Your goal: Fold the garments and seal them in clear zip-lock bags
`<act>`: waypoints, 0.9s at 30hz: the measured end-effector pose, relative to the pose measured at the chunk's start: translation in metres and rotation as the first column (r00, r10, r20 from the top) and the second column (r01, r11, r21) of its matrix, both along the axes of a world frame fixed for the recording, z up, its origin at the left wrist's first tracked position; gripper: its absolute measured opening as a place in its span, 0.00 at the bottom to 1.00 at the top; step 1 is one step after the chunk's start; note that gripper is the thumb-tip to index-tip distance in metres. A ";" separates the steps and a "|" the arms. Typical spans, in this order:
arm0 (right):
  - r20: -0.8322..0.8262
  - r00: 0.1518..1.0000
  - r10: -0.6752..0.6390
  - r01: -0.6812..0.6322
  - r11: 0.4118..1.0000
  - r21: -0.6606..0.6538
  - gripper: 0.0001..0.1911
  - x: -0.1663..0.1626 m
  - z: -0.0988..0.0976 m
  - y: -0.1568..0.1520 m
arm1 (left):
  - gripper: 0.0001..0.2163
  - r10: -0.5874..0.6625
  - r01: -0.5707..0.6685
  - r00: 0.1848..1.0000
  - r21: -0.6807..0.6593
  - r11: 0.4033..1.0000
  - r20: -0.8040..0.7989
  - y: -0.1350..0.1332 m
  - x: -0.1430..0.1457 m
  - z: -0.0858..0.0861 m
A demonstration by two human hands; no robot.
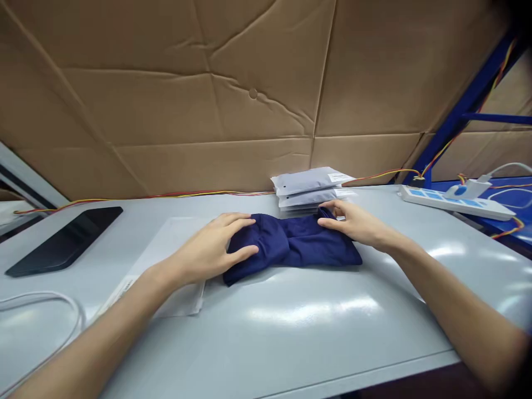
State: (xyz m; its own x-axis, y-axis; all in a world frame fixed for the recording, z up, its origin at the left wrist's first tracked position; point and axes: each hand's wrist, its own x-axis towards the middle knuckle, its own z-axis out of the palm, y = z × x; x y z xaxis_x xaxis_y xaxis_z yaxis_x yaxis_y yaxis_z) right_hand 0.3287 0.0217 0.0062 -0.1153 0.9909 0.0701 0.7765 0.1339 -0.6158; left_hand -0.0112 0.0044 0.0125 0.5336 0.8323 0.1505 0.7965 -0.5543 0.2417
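A folded piece of navy blue cloth [299, 241] lies on the grey tabletop, bunched with a crossing fold left of its middle. My left hand [216, 244] rests on the cloth's left end, fingers apart and stretched over it. At the far right corner, my right hand [353, 221] pinches a raised bit of the cloth between thumb and fingers. Beneath my left wrist and forearm lies a flat, clear plastic bag [183, 302] with a printed label strip.
Behind the cloth stands a stack of packed bags with white labels [310, 180]. A black phone [66, 241] and a white cable [62, 296] lie at left. A power strip [457, 204] sits at far right. Brown cardboard [266, 111] walls the back; coloured wires run along it.
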 end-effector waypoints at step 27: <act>-0.598 0.801 -0.028 -0.061 0.990 -0.129 0.25 -0.036 0.046 -0.018 | 0.36 0.047 -0.047 0.998 -0.010 0.999 -0.043 -0.002 0.015 -0.013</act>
State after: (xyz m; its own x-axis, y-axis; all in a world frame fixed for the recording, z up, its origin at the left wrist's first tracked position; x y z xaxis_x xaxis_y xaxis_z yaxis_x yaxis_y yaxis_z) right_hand 0.2923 0.0034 0.0518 -0.1114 0.9938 -0.0033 0.2475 0.0246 -0.9686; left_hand 0.0039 0.0019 -0.0005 0.4996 0.8581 0.1188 0.8313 -0.5134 0.2127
